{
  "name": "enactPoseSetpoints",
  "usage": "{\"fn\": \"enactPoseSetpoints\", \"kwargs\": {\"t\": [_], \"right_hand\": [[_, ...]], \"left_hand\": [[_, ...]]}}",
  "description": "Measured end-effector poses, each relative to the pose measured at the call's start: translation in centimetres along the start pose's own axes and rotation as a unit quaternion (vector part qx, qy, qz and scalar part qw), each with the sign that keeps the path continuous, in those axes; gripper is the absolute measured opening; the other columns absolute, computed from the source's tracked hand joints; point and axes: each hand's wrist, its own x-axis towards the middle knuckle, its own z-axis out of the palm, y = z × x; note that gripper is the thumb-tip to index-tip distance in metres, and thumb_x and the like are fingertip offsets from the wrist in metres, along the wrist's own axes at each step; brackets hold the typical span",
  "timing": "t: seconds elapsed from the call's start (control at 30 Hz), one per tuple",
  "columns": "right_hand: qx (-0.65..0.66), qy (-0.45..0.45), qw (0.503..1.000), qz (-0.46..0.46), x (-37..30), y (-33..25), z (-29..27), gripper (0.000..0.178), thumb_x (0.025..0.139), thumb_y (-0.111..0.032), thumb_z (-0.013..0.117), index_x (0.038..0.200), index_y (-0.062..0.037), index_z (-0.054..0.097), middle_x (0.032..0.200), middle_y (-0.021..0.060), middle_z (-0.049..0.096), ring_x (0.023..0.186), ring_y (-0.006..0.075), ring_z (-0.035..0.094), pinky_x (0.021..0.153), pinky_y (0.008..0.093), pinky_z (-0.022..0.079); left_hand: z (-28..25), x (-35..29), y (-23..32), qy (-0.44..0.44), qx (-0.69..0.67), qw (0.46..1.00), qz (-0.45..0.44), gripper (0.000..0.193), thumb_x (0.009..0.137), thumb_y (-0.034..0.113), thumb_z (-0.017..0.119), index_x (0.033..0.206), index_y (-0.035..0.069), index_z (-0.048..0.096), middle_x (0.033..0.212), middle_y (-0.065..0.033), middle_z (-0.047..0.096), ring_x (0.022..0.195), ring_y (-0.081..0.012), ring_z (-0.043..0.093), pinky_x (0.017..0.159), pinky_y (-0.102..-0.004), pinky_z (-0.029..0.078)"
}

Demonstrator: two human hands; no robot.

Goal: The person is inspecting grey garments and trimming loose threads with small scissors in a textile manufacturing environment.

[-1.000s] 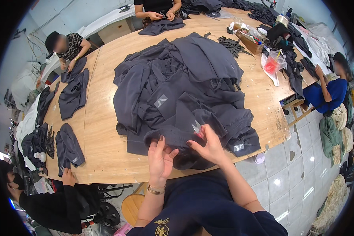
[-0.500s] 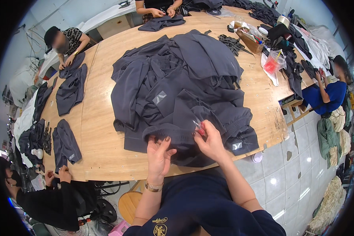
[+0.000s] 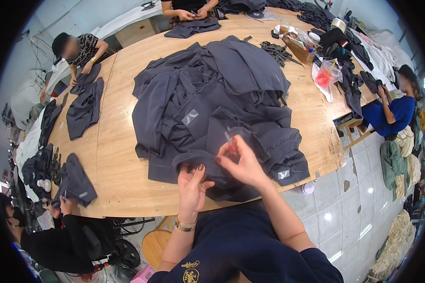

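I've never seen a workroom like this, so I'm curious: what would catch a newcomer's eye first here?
First, the big heap of dark grey garments in the middle of the wooden table. Then, at the heap's near side, the left hand holding a gathered fabric edge and the right hand with a small red-handled tool. Toward the table's right side, a red drink in clear plastic stands out.

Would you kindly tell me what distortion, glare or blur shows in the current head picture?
Head view: the table's edges bow with the fisheye; head view: bright glare spots the tiled floor; head view: the red-handled snips in the right hand look blurred.
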Motion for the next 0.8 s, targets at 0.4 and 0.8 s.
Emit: {"fn": "enactPoseSetpoints", "kwargs": {"t": [0.4,0.8], "right_hand": [[-0.028,0.084,0.996,-0.007,-2.0,-2.1,1.5,0.019,0.08,0.004,0.057,0.09,0.0,0.042,0.081,0.0095,0.06,0.076,0.0126,0.06,0.068,0.026,0.047],[0.315,-0.018,0.947,0.067,-1.9,-2.1,-0.6,0.028,0.085,0.007,0.052,0.085,-0.0113,0.031,0.091,0.0077,0.054,0.076,0.0092,0.052,0.062,0.0217,0.043]], "left_hand": [[1.0,-0.2,-0.6,0.004,0.02,0.999,0.041,0.034,0.086,0.0,0.059,0.116,0.005,0.042,0.101,-0.0041,0.054,0.085,-0.0111,0.059,0.06,-0.0252,0.058],[0.8,-0.2,-0.7,-0.011,0.035,0.996,0.076,0.036,0.087,-0.002,0.056,0.118,0.003,0.039,0.106,-0.0085,0.054,0.088,-0.0146,0.06,0.061,-0.0252,0.057]]}}
